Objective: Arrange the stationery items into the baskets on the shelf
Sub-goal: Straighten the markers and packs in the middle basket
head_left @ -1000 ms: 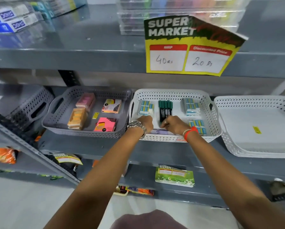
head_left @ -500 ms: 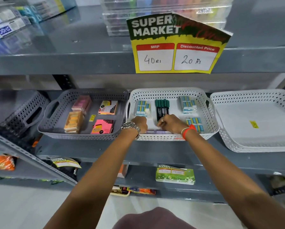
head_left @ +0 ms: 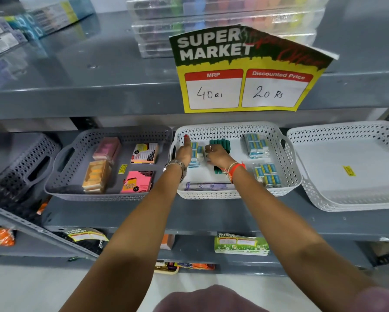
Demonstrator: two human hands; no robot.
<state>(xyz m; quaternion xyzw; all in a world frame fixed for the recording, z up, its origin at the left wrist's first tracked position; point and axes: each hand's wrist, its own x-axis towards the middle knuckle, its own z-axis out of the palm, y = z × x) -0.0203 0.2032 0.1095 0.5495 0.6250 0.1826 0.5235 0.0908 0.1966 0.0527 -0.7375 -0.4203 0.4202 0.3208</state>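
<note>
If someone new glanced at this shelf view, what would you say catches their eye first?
The yellow price sign, hanging off the upper shelf's edge and reading 40 Rs and 20 Rs, stands out most. Below it, both hands reach into the middle white basket: the left hand by the eraser packs, the right hand over the green markers. The grey basket to the left holds bright sticky notes.

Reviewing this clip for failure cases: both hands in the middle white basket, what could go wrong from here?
1. The left hand and right hand crowd the blue-and-white eraser pack at the back left of the white perforated plastic basket; a nudge could scatter it.
2. The right hand lies over the dark green markers, so withdrawing might roll them out of line.
3. The clear pen pack sits under both wrists and could get dragged.
</note>
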